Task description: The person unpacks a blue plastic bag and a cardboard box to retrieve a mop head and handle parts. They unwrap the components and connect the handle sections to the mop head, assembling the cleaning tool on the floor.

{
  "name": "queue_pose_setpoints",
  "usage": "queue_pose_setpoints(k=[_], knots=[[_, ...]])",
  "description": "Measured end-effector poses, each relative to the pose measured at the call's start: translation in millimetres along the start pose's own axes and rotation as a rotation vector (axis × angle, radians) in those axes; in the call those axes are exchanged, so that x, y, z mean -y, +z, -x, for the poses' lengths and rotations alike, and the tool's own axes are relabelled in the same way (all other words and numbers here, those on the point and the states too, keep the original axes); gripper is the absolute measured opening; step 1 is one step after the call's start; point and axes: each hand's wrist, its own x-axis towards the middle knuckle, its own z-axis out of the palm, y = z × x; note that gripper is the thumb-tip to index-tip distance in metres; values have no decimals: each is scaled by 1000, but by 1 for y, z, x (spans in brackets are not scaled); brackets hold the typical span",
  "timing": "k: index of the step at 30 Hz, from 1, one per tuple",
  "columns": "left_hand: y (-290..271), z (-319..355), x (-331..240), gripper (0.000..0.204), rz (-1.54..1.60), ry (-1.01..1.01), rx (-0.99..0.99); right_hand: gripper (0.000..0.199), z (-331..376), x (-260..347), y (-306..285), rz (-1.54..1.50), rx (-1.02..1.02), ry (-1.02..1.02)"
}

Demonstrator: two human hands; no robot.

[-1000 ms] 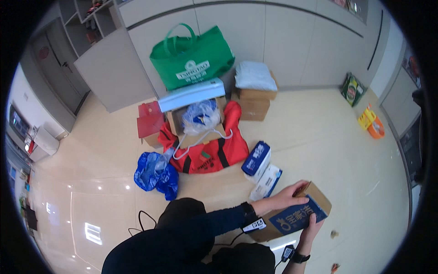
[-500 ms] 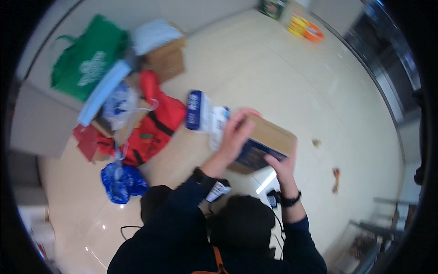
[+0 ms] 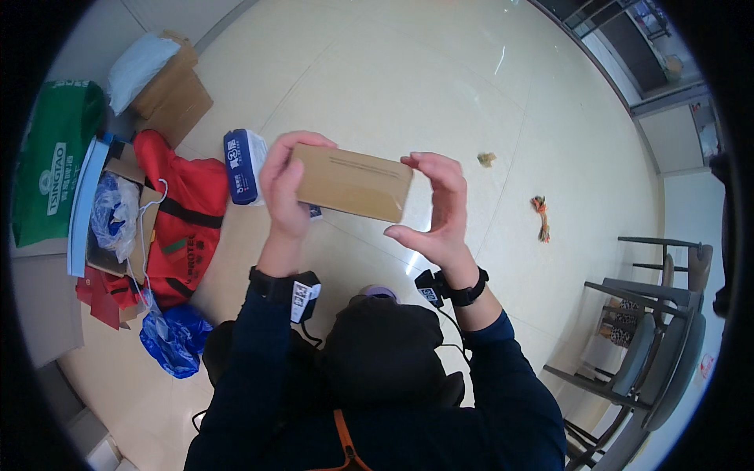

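A small brown cardboard box (image 3: pixel 353 182) is held up in front of me, its plain face turned upward. My left hand (image 3: pixel 287 184) grips its left end, thumb along the near side and fingers round the far side. At the box's right end, my right hand (image 3: pixel 441 206) is open, with thumb and fingers apart in a C shape. Its fingertips are close to the far right corner; whether they touch it I cannot tell. Just beyond the left hand, a blue and white package (image 3: pixel 245 166) lies on the floor. Another blue and white item is mostly hidden beneath the box.
At left are a red bag (image 3: pixel 184 228), a green bag (image 3: pixel 59 165), a blue plastic bag (image 3: pixel 174 341) and a carton with a white parcel (image 3: pixel 141 72) on it. Grey chairs (image 3: pixel 644 353) stand at right. A small colourful bundle (image 3: pixel 542 218) lies on the pale tiled floor (image 3: pixel 393 71).
The box has turned so its plain brown face shows instead of the dark blue side. My right hand has loosened from its right end. The view has shifted to the right.
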Motion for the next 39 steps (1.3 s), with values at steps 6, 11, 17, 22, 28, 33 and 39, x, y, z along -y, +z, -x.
queue_pose_setpoints(k=[6, 11, 17, 22, 28, 33, 39], knots=[[-16, -16, -3, 39, 51, -12, -64, 45, -15, 14, -9, 247, 98, -126], [-15, -19, -1, 40, 44, -16, -42, 40, -23, 18, 4, 187, 42, -52], [-20, -31, 1, 40, 22, -29, -35, 20, -21, 20, 4, 109, 167, 126], [-20, -47, 1, 41, 56, -66, -23, 14, -27, 8, 10, -120, -42, 219], [-16, -57, 1, 43, 53, -98, -46, 12, -41, 7, 7, 137, -83, 18], [-12, -54, 3, 44, 7, -79, -31, 11, -49, 17, -5, 325, -31, -87], [-2, -52, 4, 45, -20, -80, -9, 10, -50, 20, -24, 450, 128, -77]])
